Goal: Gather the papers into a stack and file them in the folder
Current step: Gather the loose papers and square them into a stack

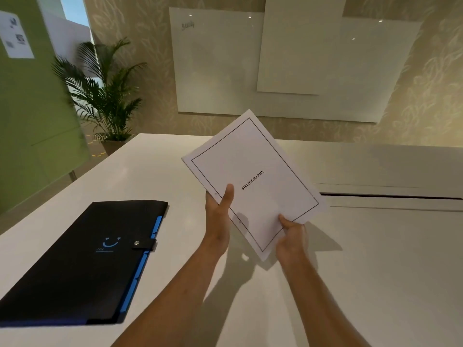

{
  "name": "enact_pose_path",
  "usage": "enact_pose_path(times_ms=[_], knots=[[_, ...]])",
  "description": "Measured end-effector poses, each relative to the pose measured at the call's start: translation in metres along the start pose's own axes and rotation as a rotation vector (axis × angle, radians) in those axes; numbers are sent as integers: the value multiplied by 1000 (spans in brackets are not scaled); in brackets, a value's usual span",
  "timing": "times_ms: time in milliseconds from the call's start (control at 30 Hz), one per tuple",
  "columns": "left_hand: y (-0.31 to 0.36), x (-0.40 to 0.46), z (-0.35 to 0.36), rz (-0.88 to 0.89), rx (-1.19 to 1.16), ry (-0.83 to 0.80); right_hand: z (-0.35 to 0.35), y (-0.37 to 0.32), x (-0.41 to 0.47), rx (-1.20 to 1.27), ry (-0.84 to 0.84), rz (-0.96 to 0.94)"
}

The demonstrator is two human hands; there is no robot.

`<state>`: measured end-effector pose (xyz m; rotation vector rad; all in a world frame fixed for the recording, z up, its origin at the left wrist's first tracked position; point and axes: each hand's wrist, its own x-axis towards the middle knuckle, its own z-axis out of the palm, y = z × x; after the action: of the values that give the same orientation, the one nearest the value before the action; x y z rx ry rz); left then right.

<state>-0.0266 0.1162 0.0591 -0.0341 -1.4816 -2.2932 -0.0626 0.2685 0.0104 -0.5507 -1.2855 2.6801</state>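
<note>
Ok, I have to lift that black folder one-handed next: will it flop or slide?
The folder is probably fairly stiff: it lies flat, snap strap closed. It looks thin, so likely light, though its contents are hidden. It may slide when pushed, since the table looks smooth and glossy.

A white bench (375,246) fills the lower frame; a potted palm (105,96) stands at upper left; a glossy whiteboard (225,71) hangs on the patterned wall, with faint writing, possibly numbers, near its top-left corner.
</note>
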Motion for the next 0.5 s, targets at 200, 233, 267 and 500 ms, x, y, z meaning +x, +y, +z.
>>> enact_pose_path(times_ms=[200,233,267,500], knots=[[7,9,7,55,131,260,7,23,-19,27,-30,32],[8,11,5,75,163,246,6,24,-21,22,-55,33],[10,12,4,95,197,230,4,24,-22,32,-90,37],[35,24,-17,229,355,45,-4,-12,-13,-146,8,-139]])
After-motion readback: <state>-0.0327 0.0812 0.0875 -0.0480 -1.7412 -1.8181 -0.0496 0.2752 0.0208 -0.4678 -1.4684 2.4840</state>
